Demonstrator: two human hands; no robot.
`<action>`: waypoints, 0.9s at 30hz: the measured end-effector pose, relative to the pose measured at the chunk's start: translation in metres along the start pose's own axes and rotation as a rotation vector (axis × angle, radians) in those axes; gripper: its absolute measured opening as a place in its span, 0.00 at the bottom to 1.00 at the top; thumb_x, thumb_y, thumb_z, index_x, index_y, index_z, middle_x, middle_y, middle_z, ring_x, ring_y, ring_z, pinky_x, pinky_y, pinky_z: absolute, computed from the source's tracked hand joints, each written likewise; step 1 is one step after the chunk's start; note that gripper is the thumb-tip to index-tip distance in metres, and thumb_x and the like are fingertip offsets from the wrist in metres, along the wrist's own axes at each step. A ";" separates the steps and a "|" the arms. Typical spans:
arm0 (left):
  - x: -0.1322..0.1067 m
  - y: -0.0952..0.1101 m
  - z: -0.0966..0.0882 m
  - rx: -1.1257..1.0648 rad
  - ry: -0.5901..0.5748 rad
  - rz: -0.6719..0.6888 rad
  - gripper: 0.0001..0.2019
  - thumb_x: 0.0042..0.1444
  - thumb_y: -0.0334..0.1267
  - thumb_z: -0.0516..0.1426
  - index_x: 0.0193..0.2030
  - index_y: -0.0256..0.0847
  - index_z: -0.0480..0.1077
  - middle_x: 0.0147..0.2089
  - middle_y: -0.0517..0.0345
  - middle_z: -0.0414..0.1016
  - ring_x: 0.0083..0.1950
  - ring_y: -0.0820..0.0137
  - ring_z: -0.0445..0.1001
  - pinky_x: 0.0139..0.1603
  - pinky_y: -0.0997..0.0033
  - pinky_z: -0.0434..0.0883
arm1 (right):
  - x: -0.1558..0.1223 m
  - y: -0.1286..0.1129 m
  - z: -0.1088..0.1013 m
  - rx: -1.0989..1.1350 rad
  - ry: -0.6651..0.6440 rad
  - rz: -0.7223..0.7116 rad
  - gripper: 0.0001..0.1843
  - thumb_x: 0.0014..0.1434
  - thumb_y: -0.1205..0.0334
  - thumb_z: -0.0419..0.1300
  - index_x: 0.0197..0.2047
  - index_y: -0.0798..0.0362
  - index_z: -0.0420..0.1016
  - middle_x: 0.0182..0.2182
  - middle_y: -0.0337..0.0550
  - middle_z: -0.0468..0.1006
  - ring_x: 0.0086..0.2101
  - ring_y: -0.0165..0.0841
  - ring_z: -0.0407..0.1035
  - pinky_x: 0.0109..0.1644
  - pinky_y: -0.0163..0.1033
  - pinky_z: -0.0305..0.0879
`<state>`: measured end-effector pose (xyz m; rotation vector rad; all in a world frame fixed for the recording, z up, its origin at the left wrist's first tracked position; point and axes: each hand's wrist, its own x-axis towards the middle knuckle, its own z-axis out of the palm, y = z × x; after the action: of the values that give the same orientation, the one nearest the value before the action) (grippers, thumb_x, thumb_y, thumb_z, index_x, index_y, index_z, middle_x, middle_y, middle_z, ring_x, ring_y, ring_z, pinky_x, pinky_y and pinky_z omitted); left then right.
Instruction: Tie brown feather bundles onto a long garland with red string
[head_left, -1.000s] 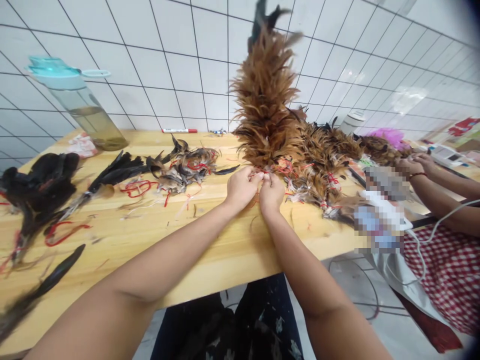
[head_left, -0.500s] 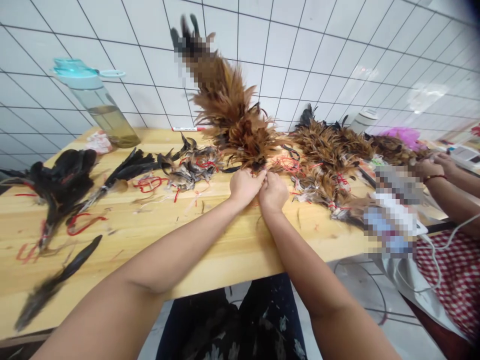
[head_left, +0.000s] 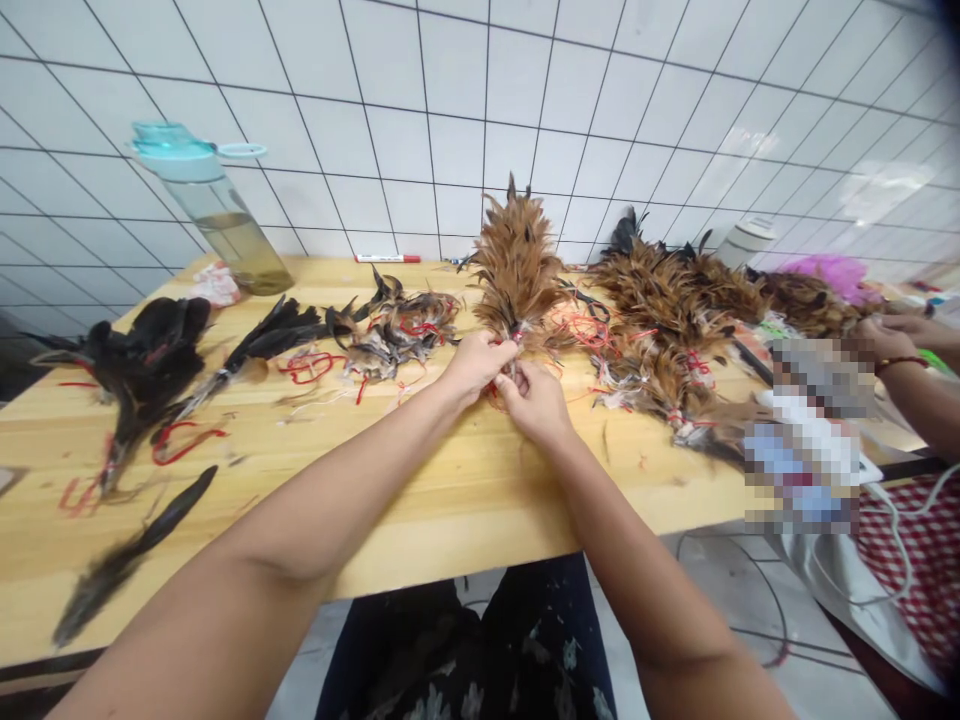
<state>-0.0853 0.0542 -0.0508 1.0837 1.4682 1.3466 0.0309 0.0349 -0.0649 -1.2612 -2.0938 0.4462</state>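
Note:
My left hand (head_left: pixel 474 362) and my right hand (head_left: pixel 531 398) are closed together on the tied base of a brown feather bundle (head_left: pixel 516 264). The bundle lies low over the wooden table (head_left: pixel 420 500), its tips pointing away toward the tiled wall. Red string (head_left: pixel 501 382) shows between my fingers at the bundle's base. Both forearms reach in from the bottom of the view.
More brown feather bundles (head_left: pixel 660 300) lie to the right, dark feathers (head_left: pixel 142 350) and loose red strings (head_left: pixel 307 366) to the left. A bottle (head_left: pixel 217 215) and a marker (head_left: pixel 387 258) stand near the wall. Another person's hands (head_left: pixel 885 335) work at the right edge.
The feather bundle stood upright a second ago, tipped to the left, and now lies low and points away. My hands stayed at its base and my right hand turned palm inward.

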 end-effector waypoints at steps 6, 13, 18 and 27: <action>0.003 0.016 -0.016 -0.201 -0.218 -0.097 0.06 0.41 0.37 0.59 0.25 0.37 0.66 0.18 0.64 0.65 0.19 0.78 0.61 0.20 0.76 0.58 | 0.000 0.002 -0.041 0.146 0.063 -0.075 0.12 0.58 0.56 0.57 0.38 0.53 0.77 0.34 0.46 0.74 0.36 0.36 0.66 0.43 0.43 0.63; -0.014 0.037 -0.010 -0.396 -0.436 -0.244 0.08 0.42 0.32 0.62 0.23 0.36 0.65 0.19 0.63 0.65 0.20 0.81 0.62 0.19 0.79 0.56 | 0.009 -0.020 -0.087 -0.448 0.185 -0.352 0.15 0.57 0.55 0.60 0.47 0.48 0.76 0.58 0.53 0.64 0.62 0.59 0.45 0.55 0.62 0.47; -0.018 0.037 -0.007 -0.391 -0.528 -0.277 0.07 0.45 0.31 0.60 0.23 0.36 0.64 0.19 0.63 0.63 0.18 0.82 0.58 0.17 0.80 0.50 | 0.017 -0.014 -0.091 -0.626 0.032 -0.486 0.17 0.56 0.57 0.60 0.50 0.47 0.74 0.65 0.50 0.59 0.67 0.59 0.35 0.57 0.64 0.40; -0.029 0.050 -0.012 -0.326 -0.711 -0.224 0.04 0.41 0.31 0.59 0.22 0.34 0.67 0.20 0.59 0.68 0.21 0.79 0.64 0.21 0.78 0.60 | 0.016 -0.019 -0.118 -0.740 -0.042 -0.698 0.18 0.58 0.53 0.59 0.50 0.50 0.75 0.64 0.51 0.62 0.67 0.59 0.35 0.61 0.65 0.32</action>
<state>-0.0867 0.0249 0.0008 1.0015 0.7833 0.8650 0.0929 0.0350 0.0382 -0.7565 -2.6505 -0.6659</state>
